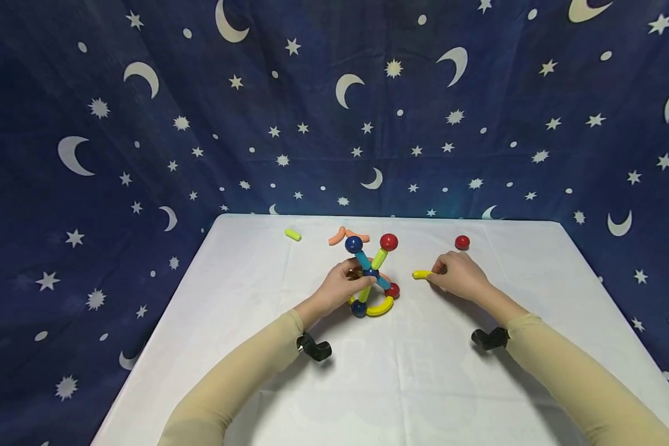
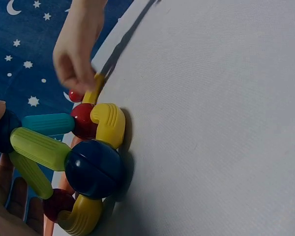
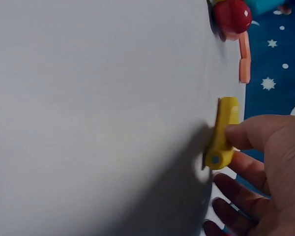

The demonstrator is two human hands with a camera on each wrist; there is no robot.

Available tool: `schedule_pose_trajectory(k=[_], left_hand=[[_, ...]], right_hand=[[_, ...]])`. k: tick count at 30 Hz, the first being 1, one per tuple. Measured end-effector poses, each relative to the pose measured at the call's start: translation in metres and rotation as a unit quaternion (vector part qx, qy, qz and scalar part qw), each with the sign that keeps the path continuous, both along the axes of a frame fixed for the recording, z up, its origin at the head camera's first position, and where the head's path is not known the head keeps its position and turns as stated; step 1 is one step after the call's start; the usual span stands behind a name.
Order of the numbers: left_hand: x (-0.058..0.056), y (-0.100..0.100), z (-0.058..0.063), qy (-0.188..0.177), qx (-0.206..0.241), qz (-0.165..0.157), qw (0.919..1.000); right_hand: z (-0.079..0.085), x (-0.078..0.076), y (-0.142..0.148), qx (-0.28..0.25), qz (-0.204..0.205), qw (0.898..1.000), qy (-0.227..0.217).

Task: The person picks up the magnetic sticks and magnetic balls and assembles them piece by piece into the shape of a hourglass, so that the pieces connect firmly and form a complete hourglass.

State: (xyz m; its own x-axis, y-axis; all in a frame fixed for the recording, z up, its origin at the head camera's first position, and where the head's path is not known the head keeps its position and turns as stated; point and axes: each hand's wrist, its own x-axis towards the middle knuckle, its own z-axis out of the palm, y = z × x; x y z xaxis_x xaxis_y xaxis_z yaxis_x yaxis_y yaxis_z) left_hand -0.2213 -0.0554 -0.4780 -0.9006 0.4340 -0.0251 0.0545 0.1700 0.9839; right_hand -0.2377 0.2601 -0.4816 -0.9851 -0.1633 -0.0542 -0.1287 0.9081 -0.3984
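Note:
Near the middle of the table, my left hand (image 1: pixel 334 290) holds a ball-and-stick magnetic model at its central blue ball (image 1: pixel 371 273). Two sticks rise from that ball, one topped by a blue ball (image 1: pixel 354 244), the other by a red ball (image 1: pixel 389 241). Lower sticks slope to a base of balls joined by curved rods, including a yellow curved rod (image 1: pixel 380 308) beside the front blue ball (image 2: pixel 94 168). To the right, my right hand (image 1: pixel 461 275) pinches a loose yellow curved rod (image 3: pixel 225 132) between thumb and fingers, low over the white cloth.
A loose red ball (image 1: pixel 462 242) lies beyond my right hand. Behind the model are orange curved rods (image 1: pixel 337 236), and farther left a short green stick (image 1: pixel 293 235). White cloth (image 1: pixel 368 384) covers the table. A dark blue star-and-moon curtain (image 1: pixel 312 124) hangs behind it.

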Motion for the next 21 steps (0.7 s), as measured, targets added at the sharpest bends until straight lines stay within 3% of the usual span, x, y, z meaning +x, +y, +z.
schedule_pose_trajectory(k=[4,8,14,21], left_hand=[[0.0,0.0,0.001,-0.007,0.003,-0.001,1.0],[-0.001,-0.001,0.0,-0.008,0.011,-0.001,0.9999],[-0.001,0.0,0.0,-0.01,0.011,-0.001,0.9999],[-0.001,0.0,0.0,-0.005,-0.003,0.002,1.0]], right_hand=[[0.002,0.023,0.016,-0.02,0.004,1.0,-0.024],[0.005,0.033,0.024,-0.071,0.01,0.996,-0.044],[0.004,0.029,0.032,-0.117,0.036,0.991,-0.057],[0.003,0.014,0.029,-0.1,0.079,0.991,-0.051]])
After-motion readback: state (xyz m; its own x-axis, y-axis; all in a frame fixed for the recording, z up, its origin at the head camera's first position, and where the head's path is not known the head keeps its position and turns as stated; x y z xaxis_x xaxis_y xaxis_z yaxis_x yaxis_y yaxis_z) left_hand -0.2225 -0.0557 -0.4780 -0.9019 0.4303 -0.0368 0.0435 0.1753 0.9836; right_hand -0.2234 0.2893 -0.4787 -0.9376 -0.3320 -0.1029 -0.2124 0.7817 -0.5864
